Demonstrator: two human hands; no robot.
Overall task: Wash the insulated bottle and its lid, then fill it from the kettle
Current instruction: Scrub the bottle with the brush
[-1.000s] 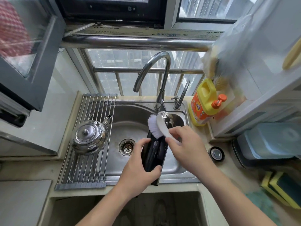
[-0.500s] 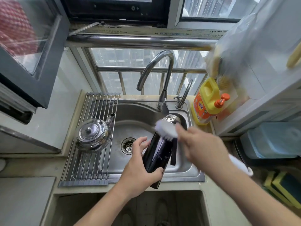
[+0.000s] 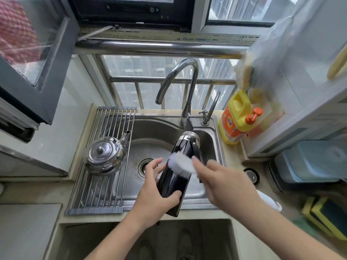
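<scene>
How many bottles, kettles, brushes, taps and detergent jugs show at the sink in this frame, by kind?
Insulated bottle: 1
Kettle: 1
Brush: 1
Taps: 2
Detergent jug: 1
Total: 6

Just a person's two bare arms here, nothing fancy. The left hand (image 3: 154, 192) comes out sharp: slim fingers, thumb and knuckles clearly outlined. Behind its wrist the left forearm (image 3: 116, 235) is uncovered all the way to the frame edge. The right hand (image 3: 225, 182) is a motion-blurred smear with fuzzy fingertips, and behind its wrist the right forearm (image 3: 281, 228) is bare too and looks broader near the lens.
</scene>
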